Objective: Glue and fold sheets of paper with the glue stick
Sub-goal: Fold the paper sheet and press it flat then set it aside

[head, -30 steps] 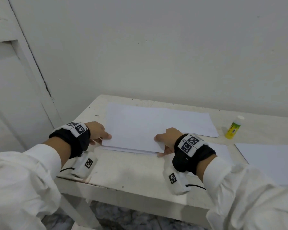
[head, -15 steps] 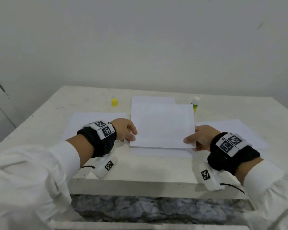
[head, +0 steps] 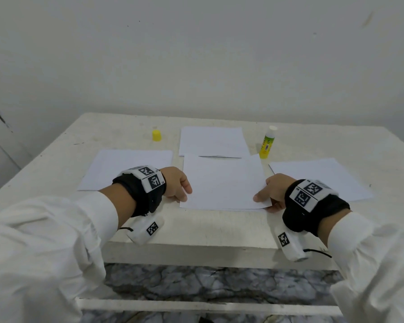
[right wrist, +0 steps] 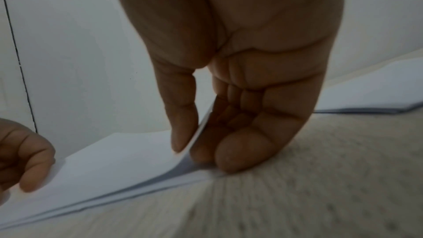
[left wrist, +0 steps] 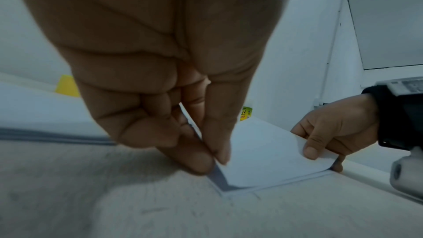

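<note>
A white sheet of paper (head: 222,183) lies folded over toward me in the middle of the table (head: 196,231). My left hand (head: 176,186) pinches its near left corner (left wrist: 223,166) between thumb and forefinger. My right hand (head: 269,194) pinches the near right corner (right wrist: 194,144), lifted slightly off the lower layer. The uncapped glue stick (head: 267,143), yellow-green with a white tip, stands upright behind the sheet on the right. Its yellow cap (head: 156,135) sits at the back left.
Three more white sheets lie flat: one on the left (head: 117,169), one behind the folded sheet (head: 212,141), one on the right (head: 317,176). A white wall (head: 196,54) rises just behind the table. The table's near edge (head: 196,250) is below my wrists.
The head view swung from the left side to face the table squarely. Both hands brought the sheet's edge down toward me, and its corners now nearly meet the lower layer.
</note>
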The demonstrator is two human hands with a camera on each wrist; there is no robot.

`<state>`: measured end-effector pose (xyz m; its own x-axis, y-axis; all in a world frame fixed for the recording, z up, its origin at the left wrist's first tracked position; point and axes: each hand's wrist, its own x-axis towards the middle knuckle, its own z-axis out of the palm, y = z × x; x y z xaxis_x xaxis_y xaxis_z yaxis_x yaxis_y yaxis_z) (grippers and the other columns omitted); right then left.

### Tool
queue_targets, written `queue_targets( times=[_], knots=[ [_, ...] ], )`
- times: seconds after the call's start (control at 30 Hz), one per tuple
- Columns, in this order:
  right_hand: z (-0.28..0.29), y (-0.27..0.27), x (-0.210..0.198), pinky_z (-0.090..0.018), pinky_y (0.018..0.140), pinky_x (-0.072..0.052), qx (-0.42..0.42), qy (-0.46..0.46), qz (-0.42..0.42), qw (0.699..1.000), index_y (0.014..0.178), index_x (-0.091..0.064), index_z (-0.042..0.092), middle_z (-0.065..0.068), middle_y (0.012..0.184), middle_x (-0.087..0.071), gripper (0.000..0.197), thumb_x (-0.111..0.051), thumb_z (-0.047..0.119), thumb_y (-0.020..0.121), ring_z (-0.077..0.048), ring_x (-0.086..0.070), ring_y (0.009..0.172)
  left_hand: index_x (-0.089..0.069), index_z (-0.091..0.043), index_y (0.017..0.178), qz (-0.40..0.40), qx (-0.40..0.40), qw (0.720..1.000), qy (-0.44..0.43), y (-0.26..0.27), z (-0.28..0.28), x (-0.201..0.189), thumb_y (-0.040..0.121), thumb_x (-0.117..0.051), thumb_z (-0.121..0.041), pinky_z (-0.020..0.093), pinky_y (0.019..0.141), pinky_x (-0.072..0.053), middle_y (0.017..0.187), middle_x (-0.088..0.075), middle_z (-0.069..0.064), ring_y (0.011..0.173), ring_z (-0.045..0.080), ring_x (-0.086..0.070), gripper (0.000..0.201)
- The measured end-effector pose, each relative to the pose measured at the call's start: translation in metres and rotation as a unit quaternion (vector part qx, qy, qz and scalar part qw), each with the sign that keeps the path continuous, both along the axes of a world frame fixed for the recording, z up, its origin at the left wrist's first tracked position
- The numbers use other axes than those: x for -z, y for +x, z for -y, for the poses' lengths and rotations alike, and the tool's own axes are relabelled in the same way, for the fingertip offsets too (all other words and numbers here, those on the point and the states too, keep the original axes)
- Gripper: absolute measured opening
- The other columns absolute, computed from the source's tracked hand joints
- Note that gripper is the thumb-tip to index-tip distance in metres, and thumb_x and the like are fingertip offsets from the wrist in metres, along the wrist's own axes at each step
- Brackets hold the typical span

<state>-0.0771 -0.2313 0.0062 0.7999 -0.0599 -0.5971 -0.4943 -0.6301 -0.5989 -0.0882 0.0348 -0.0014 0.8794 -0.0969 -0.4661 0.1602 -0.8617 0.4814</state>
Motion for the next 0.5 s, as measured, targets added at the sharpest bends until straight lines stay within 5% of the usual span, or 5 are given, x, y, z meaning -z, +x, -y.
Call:
queue_targets(
  times=[0.13,0.5],
  knots=[
    [0.0001,0.0029,0.0019,-0.049,0.085,-0.053,-0.010,-0.010,-0.003,1.000,0.099,-0.054,0.000,-0.020,0.097,-0.059,0.027,-0.071,-0.003,0.079,-0.035,-0.059,0.082,-0.064,-0.022,0.085,-0.004,-0.008,1.000,-0.003,-0.0013,-0.0004,0.0020,0.080,-0.074,-0.009,0.012,0.049,-0.043,0.069,-0.063,-0.003,0.052,0.002,-0.055,0.017],
    [-0.0012,0.0053,0.0055,-0.050,0.086,-0.053,-0.017,-0.030,0.005,0.999,0.103,-0.057,-0.002,-0.024,0.106,-0.061,0.029,-0.073,-0.003,0.078,-0.038,-0.061,0.093,-0.065,-0.022,0.082,-0.006,-0.016,1.000,0.000,-0.0034,-0.0001,0.0001,0.080,-0.074,-0.008,0.011,0.045,-0.042,0.068,-0.062,-0.003,0.041,-0.002,-0.054,0.017]
  ],
)
